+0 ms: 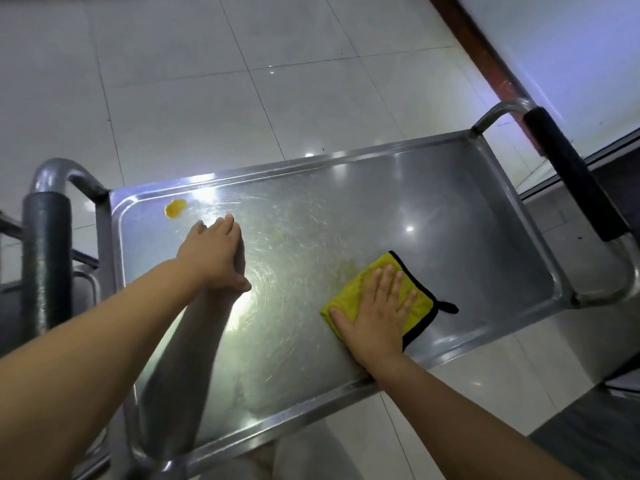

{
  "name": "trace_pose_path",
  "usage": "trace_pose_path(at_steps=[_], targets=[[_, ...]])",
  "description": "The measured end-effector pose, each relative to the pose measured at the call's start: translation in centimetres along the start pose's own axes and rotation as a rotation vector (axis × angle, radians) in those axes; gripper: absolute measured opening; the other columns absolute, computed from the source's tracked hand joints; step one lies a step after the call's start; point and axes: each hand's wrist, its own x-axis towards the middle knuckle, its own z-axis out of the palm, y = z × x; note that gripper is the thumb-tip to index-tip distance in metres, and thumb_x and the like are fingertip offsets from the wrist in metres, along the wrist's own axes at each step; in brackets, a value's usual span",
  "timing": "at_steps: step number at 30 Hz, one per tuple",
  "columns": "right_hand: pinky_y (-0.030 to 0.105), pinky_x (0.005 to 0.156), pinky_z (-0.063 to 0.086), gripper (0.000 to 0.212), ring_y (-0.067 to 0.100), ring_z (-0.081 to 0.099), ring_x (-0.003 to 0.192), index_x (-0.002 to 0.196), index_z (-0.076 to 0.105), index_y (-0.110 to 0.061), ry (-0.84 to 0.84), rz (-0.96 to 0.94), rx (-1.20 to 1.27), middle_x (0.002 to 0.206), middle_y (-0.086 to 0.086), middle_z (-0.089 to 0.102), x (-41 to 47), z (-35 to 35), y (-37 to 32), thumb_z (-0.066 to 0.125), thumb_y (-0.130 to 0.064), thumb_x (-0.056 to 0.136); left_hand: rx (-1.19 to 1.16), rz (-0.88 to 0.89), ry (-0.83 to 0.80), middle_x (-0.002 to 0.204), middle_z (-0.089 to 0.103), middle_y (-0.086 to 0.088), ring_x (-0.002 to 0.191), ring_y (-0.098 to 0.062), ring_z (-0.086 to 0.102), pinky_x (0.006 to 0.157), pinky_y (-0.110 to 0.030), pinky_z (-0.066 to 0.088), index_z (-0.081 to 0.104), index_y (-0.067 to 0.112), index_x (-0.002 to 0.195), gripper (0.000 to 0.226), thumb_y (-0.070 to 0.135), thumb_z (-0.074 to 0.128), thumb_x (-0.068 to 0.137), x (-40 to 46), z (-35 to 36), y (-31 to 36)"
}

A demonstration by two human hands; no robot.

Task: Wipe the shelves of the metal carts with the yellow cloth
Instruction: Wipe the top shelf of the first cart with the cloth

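Cloth (360, 299) lying flat on the top shelf (450, 216) of the metal cart, toward its right-near part, pinned under the right hand (375, 313). Fingers spread and straight, palm pressing down, covering most of the cloth's middle; no curling or pinching to be seen. Showing as a folded yellow square with black edging along its far and right sides and a small black loop (448, 307) sticking out to the right. Lying beside a faint yellowish smear on the steel, just left of the cloth.

Left hand (214, 254) resting on the shelf well apart from the cloth, toward the left-far part, fingers straight and held close together, holding nothing. Sitting beyond it, near the far-left corner, a small yellow blob (175, 208).

Shelf looking like a shallow stainless tray with a raised rim, swirled with wipe marks and glaring with reflected light. Standing at either end, tubular handles: the left handle (46, 258) and the right handle (575, 174), each wrapped in a dark sleeve. Spreading beneath and around, a pale tiled floor (207, 81); running along the far right, a reddish-brown skirting strip (485, 57).
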Motion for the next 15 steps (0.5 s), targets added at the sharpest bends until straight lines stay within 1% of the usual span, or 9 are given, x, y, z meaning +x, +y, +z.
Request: trace_pose_path(at_steps=[2, 4, 6, 8, 10, 12, 15], targets=[[0.057, 0.112, -0.018, 0.107, 0.029, -0.032, 0.14, 0.141, -0.023, -0.008, -0.033, 0.003, -0.003, 0.147, 0.012, -0.032, 1.7, -0.8, -0.9, 0.005, -0.082, 0.069, -0.009, -0.003, -0.01, 0.159, 0.008, -0.01, 0.145, -0.023, 0.014, 0.117, -0.041, 0.009, 0.016, 0.009, 0.149, 0.114, 0.071, 0.065, 0.066, 0.2, -0.2, -0.1], [0.057, 0.113, -0.017, 0.107, 0.03, -0.031, 0.14, 0.141, -0.025, -0.008, -0.042, -0.012, 0.003, 0.146, 0.012, -0.035, 3.4, -1.4, -1.8, 0.003, -0.082, 0.069, -0.011, -0.005, -0.02, 0.159, 0.006, -0.01, 0.146, -0.024, 0.011, 0.117, -0.04, 0.008, 0.013, 0.009, 0.149, 0.115, 0.07, 0.065, 0.067, 0.4, -0.3, -0.1], [0.057, 0.113, -0.016, 0.11, 0.031, -0.029, 0.142, 0.145, -0.021, -0.006, -0.038, -0.033, 0.01, 0.148, 0.012, -0.033, 5.3, -1.9, -2.7, 0.003, -0.082, 0.069, -0.011, -0.002, -0.02, 0.159, 0.005, -0.01, 0.146, -0.024, 0.009, 0.117, -0.04, 0.008, 0.011, 0.008, 0.149, 0.115, 0.069, 0.065, 0.068, 0.4, -0.3, -0.1], [0.058, 0.113, -0.014, 0.111, 0.032, -0.026, 0.143, 0.149, -0.015, -0.005, -0.025, -0.051, -0.004, 0.155, 0.014, -0.026, 7.4, -2.3, -3.6, 0.004, -0.082, 0.07, -0.023, -0.005, -0.01, 0.159, 0.005, -0.01, 0.146, -0.024, 0.009, 0.117, -0.039, 0.009, 0.01, 0.009, 0.149, 0.115, 0.068, 0.066, 0.068, 0.6, -0.2, -0.1], [0.059, 0.113, -0.012, 0.11, 0.033, -0.023, 0.144, 0.15, -0.012, -0.004, -0.009, -0.076, -0.019, 0.158, 0.017, -0.018, 9.5, -2.7, -4.5, 0.01, -0.083, 0.075, -0.038, -0.015, -0.005, 0.159, 0.004, -0.01, 0.146, -0.023, 0.007, 0.117, -0.039, 0.009, 0.009, 0.008, 0.15, 0.117, 0.067, 0.067, 0.067, 0.8, 0.0, -0.2], [0.06, 0.113, -0.011, 0.108, 0.034, -0.022, 0.144, 0.151, -0.01, -0.004, -0.008, -0.106, -0.029, 0.158, 0.018, -0.017, 11.6, -3.2, -5.5, 0.016, -0.082, 0.081, -0.047, -0.024, -0.009, 0.16, 0.001, -0.01, 0.147, -0.023, 0.005, 0.117, -0.039, 0.007, 0.006, 0.008, 0.151, 0.118, 0.066, 0.067, 0.068, 1.0, 0.1, -0.1], [0.059, 0.114, -0.012, 0.108, 0.033, -0.021, 0.145, 0.151, -0.008, -0.005, -0.013, -0.142, -0.031, 0.158, 0.017, -0.016, 14.5, -4.0, -7.1, 0.018, -0.082, 0.08, -0.07, -0.039, -0.002, 0.16, -0.001, -0.009, 0.147, -0.022, 0.003, 0.117, -0.039, 0.005, 0.005, 0.008, 0.151, 0.117, 0.064, 0.067, 0.069, 1.2, 0.3, 0.0]])
